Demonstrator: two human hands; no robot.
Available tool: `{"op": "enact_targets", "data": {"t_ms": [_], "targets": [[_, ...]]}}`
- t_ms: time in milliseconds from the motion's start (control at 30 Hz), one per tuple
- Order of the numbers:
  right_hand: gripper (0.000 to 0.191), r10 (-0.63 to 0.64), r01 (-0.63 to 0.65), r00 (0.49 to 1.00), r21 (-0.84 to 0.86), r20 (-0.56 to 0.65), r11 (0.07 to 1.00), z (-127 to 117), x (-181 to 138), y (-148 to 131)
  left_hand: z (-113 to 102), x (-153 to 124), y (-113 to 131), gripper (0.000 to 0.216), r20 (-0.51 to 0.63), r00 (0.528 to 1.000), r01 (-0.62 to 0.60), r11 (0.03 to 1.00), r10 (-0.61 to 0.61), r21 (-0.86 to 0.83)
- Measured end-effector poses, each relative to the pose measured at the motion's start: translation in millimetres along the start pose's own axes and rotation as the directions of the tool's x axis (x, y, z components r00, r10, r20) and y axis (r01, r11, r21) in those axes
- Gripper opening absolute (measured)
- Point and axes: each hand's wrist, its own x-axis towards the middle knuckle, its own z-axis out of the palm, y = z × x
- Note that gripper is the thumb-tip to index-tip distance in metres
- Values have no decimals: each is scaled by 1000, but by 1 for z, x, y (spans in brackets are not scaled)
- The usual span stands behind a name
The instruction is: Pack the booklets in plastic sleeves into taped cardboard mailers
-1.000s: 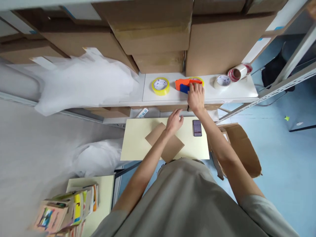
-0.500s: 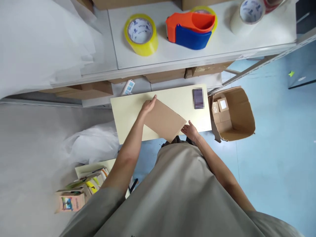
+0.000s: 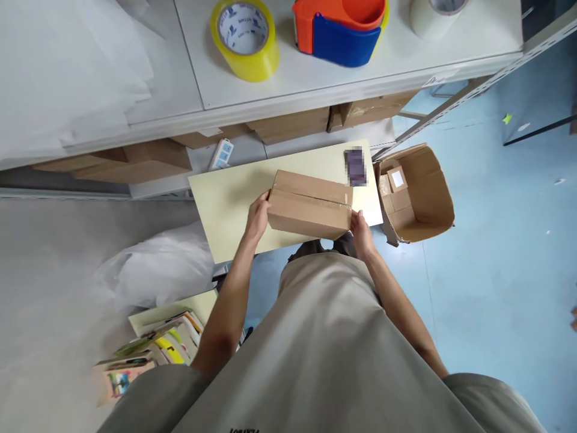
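Beyond my left hand (image 3: 258, 218) and my right hand (image 3: 362, 236) a pale shelf (image 3: 288, 77) stretches across, and off to the far left of my left hand white sheeting (image 3: 72, 66) covers its end. Beneath both hands is a cream table (image 3: 220, 210), narrow and set at a slant. To the right of my right hand stands an open carton (image 3: 435, 180), with small boxes (image 3: 399, 195) lying inside it, one with a white label. Left of my left hand slumps a translucent white bag (image 3: 157, 264), and nearer my body on that side a heap of books (image 3: 169, 346) leans. Between my palms, over the table, is a closed cardboard box (image 3: 311, 207) with a taped seam along its upper face; my left hand grips its left end, thumb uppermost, and my right hand holds its right end near the closer corner. I cannot tell whether it rests on the tabletop. Farther out, on the shelf, sit an orange and blue tape dispenser (image 3: 347, 39), just left of my right hand's line, and a yellow tape roll (image 3: 259, 60) almost straight beyond my left hand. Just past my right hand lies a blurred phone (image 3: 356, 167), close beside the box's far corner. Up and left from my left hand, a small white packet (image 3: 222, 155) shows by the table's far edge.
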Motion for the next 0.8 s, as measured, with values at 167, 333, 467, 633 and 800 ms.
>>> {"op": "enact_targets", "data": {"t_ms": [167,333,467,633,800], "targets": [[69,-35,28,998,-154,-43,988,-19,4,-3,13,-27,-18,50,-29,993,113,980,-110,165],[75,-50,16,994,-311,-102,950,-16,10,2,16,-32,-10,40,-15,975,214,906,-224,365],[85,-76,14,991,-486,-108,874,-9,16,5,22,-30,-4,54,14,961,237,850,-276,470],[83,-107,72,994,-536,-34,841,-13,15,5,35,-36,-11,64,-31,962,253,841,-272,478],[82,-68,58,998,-498,-3,865,-20,13,7,67,-48,-3,71,-115,984,-61,871,134,487]]}}
